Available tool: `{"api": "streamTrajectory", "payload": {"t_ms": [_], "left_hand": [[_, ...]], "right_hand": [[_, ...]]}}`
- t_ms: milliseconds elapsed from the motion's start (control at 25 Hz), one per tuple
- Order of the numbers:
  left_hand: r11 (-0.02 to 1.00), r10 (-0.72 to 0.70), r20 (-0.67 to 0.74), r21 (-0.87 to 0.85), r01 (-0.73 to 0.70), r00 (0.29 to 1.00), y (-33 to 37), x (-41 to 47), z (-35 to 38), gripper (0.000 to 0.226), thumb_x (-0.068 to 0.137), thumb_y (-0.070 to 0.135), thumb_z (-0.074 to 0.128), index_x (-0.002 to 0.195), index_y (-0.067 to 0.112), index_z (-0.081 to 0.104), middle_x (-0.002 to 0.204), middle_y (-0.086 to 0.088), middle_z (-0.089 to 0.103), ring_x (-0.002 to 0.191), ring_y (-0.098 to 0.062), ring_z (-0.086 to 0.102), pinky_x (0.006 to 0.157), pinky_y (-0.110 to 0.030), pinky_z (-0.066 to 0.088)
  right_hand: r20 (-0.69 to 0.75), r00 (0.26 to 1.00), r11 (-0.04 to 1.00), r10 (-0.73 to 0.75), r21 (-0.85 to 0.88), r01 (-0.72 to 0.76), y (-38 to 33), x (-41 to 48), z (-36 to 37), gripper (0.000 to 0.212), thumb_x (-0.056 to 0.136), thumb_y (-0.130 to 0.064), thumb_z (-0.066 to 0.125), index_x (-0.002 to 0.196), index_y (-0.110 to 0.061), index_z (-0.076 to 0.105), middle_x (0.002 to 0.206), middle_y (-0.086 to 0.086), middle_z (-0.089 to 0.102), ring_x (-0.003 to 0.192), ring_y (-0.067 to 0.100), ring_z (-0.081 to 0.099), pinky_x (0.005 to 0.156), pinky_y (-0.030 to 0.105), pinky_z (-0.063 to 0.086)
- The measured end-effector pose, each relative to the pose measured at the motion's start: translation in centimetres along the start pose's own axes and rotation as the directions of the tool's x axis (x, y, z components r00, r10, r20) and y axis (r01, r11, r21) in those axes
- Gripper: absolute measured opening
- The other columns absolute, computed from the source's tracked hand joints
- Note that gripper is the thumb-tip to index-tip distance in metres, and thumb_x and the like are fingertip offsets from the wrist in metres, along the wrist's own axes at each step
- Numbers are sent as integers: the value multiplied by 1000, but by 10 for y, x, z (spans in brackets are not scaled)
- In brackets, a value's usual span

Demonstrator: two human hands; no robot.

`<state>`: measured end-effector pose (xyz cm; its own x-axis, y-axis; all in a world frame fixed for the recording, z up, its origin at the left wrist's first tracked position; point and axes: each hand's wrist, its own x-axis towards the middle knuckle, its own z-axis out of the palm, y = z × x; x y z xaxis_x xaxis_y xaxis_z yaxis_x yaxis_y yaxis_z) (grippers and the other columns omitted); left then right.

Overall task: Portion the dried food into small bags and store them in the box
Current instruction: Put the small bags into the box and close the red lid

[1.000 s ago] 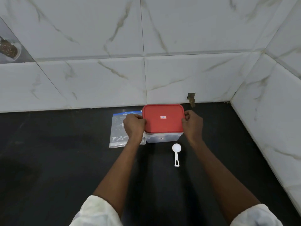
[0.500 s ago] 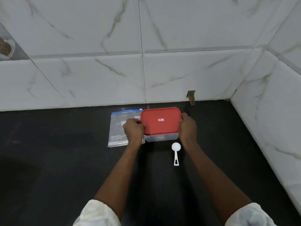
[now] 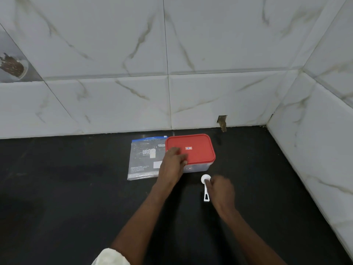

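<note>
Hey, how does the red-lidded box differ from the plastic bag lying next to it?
The box stands raised, with a red lid on clear walls; the bag lies flat, see-through, with a blue top strip and white print. The left hand rests on the box's lid; no hand holds the bag. Both sit on the black counter near the tiled wall.

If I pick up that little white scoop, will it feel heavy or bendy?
Probably light: the white scoop looks like thin plastic with a cut-out handle end. Likely stiff, since it lies straight on the black counter. Its round bowl might let it rock.
</note>
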<state>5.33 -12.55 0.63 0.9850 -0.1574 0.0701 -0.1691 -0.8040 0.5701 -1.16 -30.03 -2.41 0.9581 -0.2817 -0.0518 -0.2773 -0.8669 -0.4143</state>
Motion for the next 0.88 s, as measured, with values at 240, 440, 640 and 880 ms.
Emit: {"api": "streamTrajectory", "payload": {"t_ms": [240, 440, 640, 880], "left_hand": [[1000, -3, -11, -24, 2, 1000, 2, 11, -10, 30, 98, 31, 60, 115, 10, 73, 140, -12, 55, 129, -30, 51, 106, -32, 39], [996, -78, -141, -59, 71, 987, -13, 30, -12, 55, 106, 40, 36, 156, 15, 32, 168, -10, 9, 156, -27, 0, 126, -46, 11], [993, -51, 44, 109, 46, 998, -24, 51, 8, 62, 106, 49, 19, 161, 22, 11, 169, 2, -5, 155, -25, -13, 125, -53, 2], [980, 44, -16, 196, -40, 999, -43, 58, 30, 83, 98, 57, -3, 159, 5, 16, 168, -11, 11, 156, -27, 0, 127, -40, -3]], "right_hand": [[128, 985, 993, 116, -12, -115, 7, -18, 33, 37, 91, -50, 55, 93, -14, 63, 96, 4, 66, 88, 24, 64, 66, 31, 44], [-338, 940, 944, -36, 297, 143, -16, 32, -15, 46, 100, -32, 46, 139, -6, 48, 146, 15, 45, 138, 29, 38, 111, 39, 32], [70, 912, 914, -405, 73, 400, -47, 122, -22, 60, 105, -43, 23, 157, -19, 5, 164, 0, -10, 150, 16, -12, 122, 48, 6], [48, 895, 895, -443, -36, 445, -38, 122, 2, 77, 90, -53, 4, 156, -15, 15, 165, 2, 6, 152, 16, -3, 122, 43, 16]]}}
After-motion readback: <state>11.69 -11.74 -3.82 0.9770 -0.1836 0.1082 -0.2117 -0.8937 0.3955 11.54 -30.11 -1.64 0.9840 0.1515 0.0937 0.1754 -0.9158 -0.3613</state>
